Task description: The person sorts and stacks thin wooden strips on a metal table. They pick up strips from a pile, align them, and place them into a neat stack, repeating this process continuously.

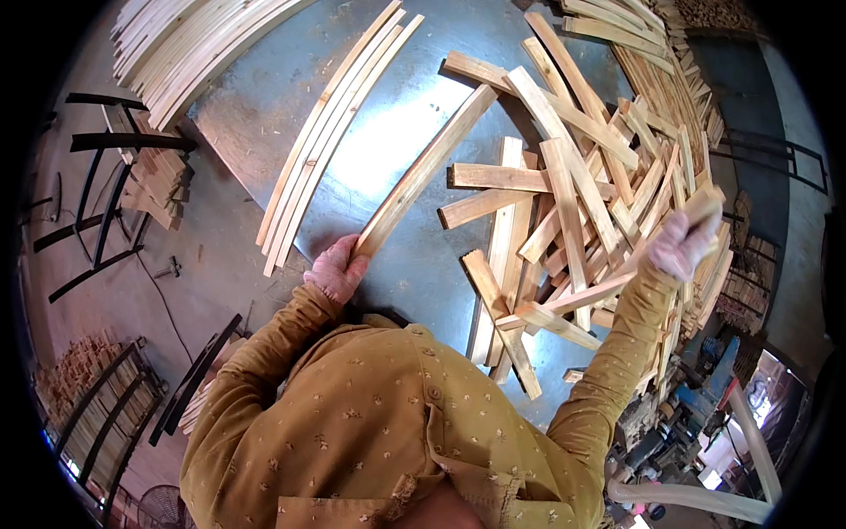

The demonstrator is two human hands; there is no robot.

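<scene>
My left hand (337, 269), in a thin pale glove, is closed round the near end of a wooden strip (427, 167) that slants away to the right over the metal table (366, 167). Out to the right, my gloved right hand (683, 247) grips a short wooden piece (702, 205) above the edge of a loose pile of wooden strips (573, 189). The strips in the pile lie crossed at many angles. Left of my left hand, a few long wooden strips (330, 132) lie side by side along the table.
A neat stack of long strips (189, 53) stands at the far left. Black metal frames (97, 194) stand on the floor left of the table. More stacked wood (674, 79) lines the far right. Machinery with a pale hose (696, 501) is at the lower right.
</scene>
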